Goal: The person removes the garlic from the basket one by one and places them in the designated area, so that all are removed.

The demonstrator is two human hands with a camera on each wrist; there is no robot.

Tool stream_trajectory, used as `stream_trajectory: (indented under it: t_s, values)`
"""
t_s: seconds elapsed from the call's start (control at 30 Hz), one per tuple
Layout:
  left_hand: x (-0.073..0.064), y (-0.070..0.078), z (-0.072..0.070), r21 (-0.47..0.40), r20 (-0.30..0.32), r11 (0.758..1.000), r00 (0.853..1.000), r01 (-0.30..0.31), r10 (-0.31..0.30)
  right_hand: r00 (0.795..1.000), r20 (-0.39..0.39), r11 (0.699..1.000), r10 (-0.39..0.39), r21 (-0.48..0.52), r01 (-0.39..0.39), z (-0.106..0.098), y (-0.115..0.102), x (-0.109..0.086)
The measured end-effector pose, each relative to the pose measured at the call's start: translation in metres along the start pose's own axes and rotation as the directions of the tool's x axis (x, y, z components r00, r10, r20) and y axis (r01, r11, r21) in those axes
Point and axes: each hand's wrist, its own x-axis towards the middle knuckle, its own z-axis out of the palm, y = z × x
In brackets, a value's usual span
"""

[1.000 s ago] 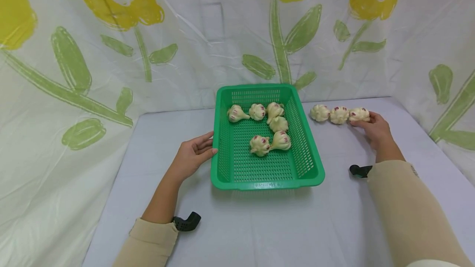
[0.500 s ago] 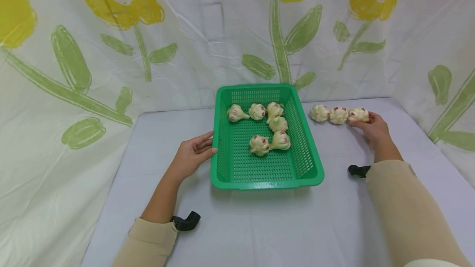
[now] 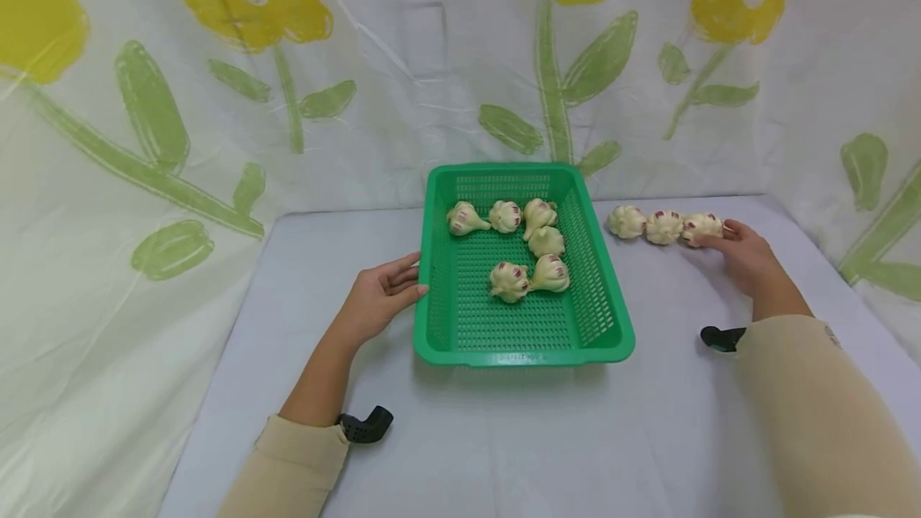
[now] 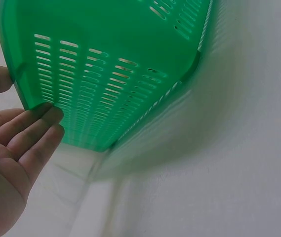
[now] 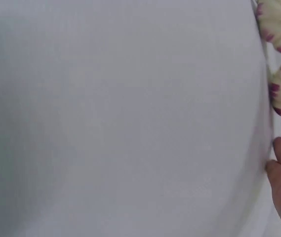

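My left hand (image 3: 377, 298) holds the left rim of a green plastic basket (image 3: 521, 358), thumb at the rim. In the left wrist view its fingers (image 4: 39, 131) lie against the slotted outer wall. Several garlic bulbs, white with purple marks, lie in the basket; one bulb (image 3: 509, 282) is nearest the front. Three more bulbs stand in a row on the table, right of the basket. My right hand (image 3: 751, 258) is at the rightmost bulb (image 3: 699, 226), thumb and fingers spread beside it. Whether they still touch it is unclear. The right wrist view cuts off bulbs and hand at its edge.
Both hands work over a table with a white cover (image 3: 504, 454). A white curtain (image 3: 403, 118) with yellow flowers and green leaves hangs behind the table and at its sides. A small black device (image 3: 367, 424) sits at each wrist.
My right hand has drawn slightly to the right, away from the row of bulbs, which keeps its place. The left hand stays at the basket. The head view has shifted a little.
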Motion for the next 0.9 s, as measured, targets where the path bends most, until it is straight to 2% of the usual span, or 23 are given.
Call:
stream_trajectory:
  t_s: [0.1, 0.17, 0.27, 0.37, 0.47, 0.5, 0.6, 0.77, 0.9]
  values:
    - [0.001, 0.0, 0.0, 0.004, 0.0, 1.0, 1.0, 0.01, -0.01, 0.999, 0.039, 0.994, -0.029, -0.109, 0.033, -0.011, -0.007, -0.006]
    - [0.001, 0.0, 0.0, 0.007, 0.002, 1.0, 1.0, 0.012, -0.012, 0.995, 0.081, 0.979, -0.054, -0.192, 0.069, -0.02, -0.017, -0.011]
    - [0.002, -0.001, 0.0, 0.007, 0.004, 1.0, 1.0, 0.015, -0.015, 0.986, 0.15, 0.933, -0.077, -0.338, 0.124, -0.033, -0.039, -0.018]
    - [0.002, -0.002, 0.0, 0.003, 0.003, 1.0, 1.0, 0.013, -0.013, 0.976, 0.2, 0.84, -0.087, -0.512, 0.18, -0.04, -0.068, -0.027]
    - [0.003, -0.003, -0.001, -0.002, 0.001, 1.0, 1.0, 0.011, -0.011, 0.969, 0.217, 0.717, -0.122, -0.656, 0.237, -0.039, -0.098, -0.037]
    - [0.003, -0.003, -0.002, -0.003, 0.0, 1.0, 1.0, 0.01, -0.01, 0.966, 0.218, 0.679, -0.136, -0.69, 0.251, -0.036, -0.108, -0.04]
    - [0.003, -0.003, -0.002, -0.005, 0.001, 1.0, 1.0, 0.014, -0.014, 0.954, 0.242, 0.604, -0.177, -0.738, 0.3, -0.021, -0.136, -0.05]
    - [0.003, -0.004, -0.002, -0.008, 0.004, 1.0, 1.0, 0.015, -0.015, 0.921, 0.329, 0.533, -0.208, -0.751, 0.389, 0.02, -0.176, -0.069]
    - [0.003, -0.002, 0.0, -0.008, 0.004, 1.0, 1.0, 0.012, -0.012, 0.887, 0.406, 0.496, -0.221, -0.736, 0.461, 0.054, -0.202, -0.083]
